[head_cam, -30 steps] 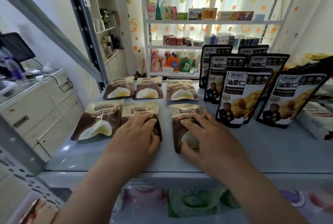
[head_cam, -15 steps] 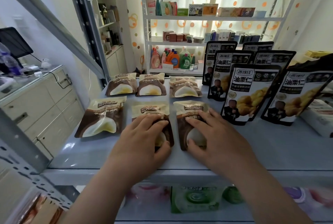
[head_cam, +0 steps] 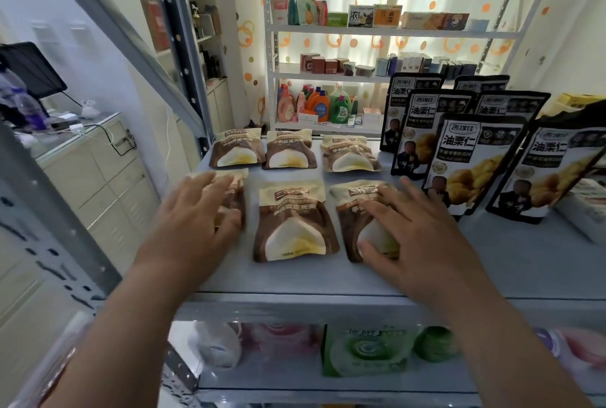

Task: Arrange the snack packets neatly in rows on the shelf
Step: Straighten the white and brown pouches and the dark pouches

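Brown-and-cream snack packets lie flat in two rows of three on the pale blue shelf (head_cam: 492,260). The back row holds a left packet (head_cam: 236,152), a middle packet (head_cam: 289,154) and a right packet (head_cam: 349,154). In the front row, my left hand (head_cam: 193,214) lies with spread fingers on the left packet (head_cam: 236,193), covering most of it. The front middle packet (head_cam: 293,220) lies free between my hands. My right hand (head_cam: 410,230) rests flat with straight fingers on the front right packet (head_cam: 352,207).
Several tall black chestnut pouches (head_cam: 472,161) stand upright at the right of the shelf, close to my right hand. A grey shelf post (head_cam: 187,56) rises at the left. Packaged goods (head_cam: 364,350) fill the shelf below. A cabinet (head_cam: 95,171) stands to the left.
My left hand has lifted off the front middle packet and moved left onto the front left packet. The middle packet now lies uncovered. My right hand stays on the front right packet.
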Demonstrator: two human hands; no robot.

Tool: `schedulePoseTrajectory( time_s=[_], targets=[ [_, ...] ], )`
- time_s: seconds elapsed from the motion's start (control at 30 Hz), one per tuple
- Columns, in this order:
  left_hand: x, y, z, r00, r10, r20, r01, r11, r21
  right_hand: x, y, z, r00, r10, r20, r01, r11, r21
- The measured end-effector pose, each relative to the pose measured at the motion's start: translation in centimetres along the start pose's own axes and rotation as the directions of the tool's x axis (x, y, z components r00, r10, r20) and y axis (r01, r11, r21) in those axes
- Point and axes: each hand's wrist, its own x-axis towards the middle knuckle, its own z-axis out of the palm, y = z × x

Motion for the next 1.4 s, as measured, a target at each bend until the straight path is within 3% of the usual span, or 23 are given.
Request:
schedulePoseTrajectory(
  time_s=[0.07,0.13,0.27,0.5,1.03,1.4],
  targets=[
    [0.3,-1.9,-0.1,0.988,-0.064,0.140,0.055,0.996,0.065,0.1,0.1,0.1,0.997,0.060,0.049,-0.062,0.997,0.045],
    [0.1,-2.2,0.1,0.980,-0.055,0.189,0.047,0.998,0.046,0.2,0.0,0.3,0.990,0.098,0.098,-0.104,0.993,0.058],
    [-0.8,-1.5,0.0,0.989,0.025,0.145,-0.033,0.998,0.055,0.4,-0.3,0.4,0.980,0.131,0.148,-0.137,0.990,0.031],
    [-1.9,-0.9,-0.6,0.999,0.012,0.051,-0.019,0.990,0.140,0.4,-0.5,0.2,0.968,0.177,0.178,-0.190,0.980,0.057],
    [-2.0,-0.6,-0.7,0.992,0.059,0.110,-0.087,0.960,0.266,0.4,-0.3,0.4,0.969,0.174,0.173,-0.186,0.981,0.055],
    [-1.1,-0.8,-1.6,0.977,0.093,0.192,-0.137,0.962,0.235,0.4,-0.9,-0.9,0.965,0.144,0.217,-0.150,0.989,0.011]
  ],
)
